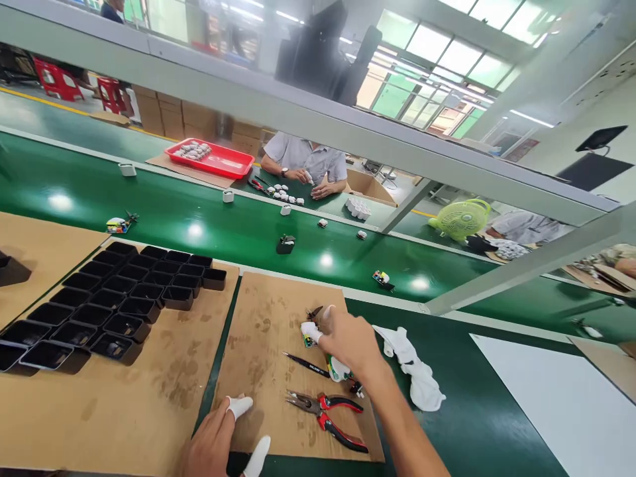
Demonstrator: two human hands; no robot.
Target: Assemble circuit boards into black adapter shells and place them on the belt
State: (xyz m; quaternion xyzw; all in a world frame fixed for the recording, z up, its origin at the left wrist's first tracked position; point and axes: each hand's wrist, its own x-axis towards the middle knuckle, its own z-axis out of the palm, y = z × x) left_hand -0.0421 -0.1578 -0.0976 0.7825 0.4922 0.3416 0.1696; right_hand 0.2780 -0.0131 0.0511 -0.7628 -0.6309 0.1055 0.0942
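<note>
My right hand [350,341] reaches over the cardboard mat, with white finger cots on thumb and index finger. Its fingertips close on a small circuit board [309,340], partly hidden by the thumb. Beneath the wrist lies another board with white parts [338,370]. Black tweezers [308,364] and red-and-black pliers [322,414] rest on the mat, the pliers' handles spread. At the near edge, my left hand [211,440] has its cot-covered thumb and index finger apart. A black thing [238,462] shows beside its palm; I cannot tell what it is.
Rows of black plastic cases [119,298] stand on cardboard at left. White cloth [415,374] lies right of my forearm. Boards and white parts dot the green conveyor [248,232]. A metal beam [298,99] crosses above. Opposite, a person [308,162] works near a red tray [231,162].
</note>
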